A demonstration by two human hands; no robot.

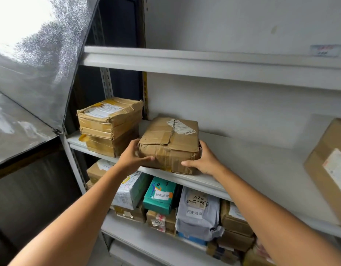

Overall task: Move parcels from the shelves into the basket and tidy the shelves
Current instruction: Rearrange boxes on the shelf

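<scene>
Crumpled brown parcel (168, 144), taped and carrying a torn white label on top, sits at the near edge of the middle shelf (252, 160), towards its left end. The left hand (134, 157) grips the parcel's left side with the thumb laid along the near face. The right hand (203, 160) grips the right side in the same way. The fingers of both hands are clamped on the parcel. Just left of it stands a stack of two taped boxes (109, 125), apart from the parcel. A larger carton (331, 169) stands well to the right on the same shelf. On the lower shelf (139, 233), packed close together, are a green box (159, 195), a grey mailing bag (197, 212) and several brown cartons.
</scene>
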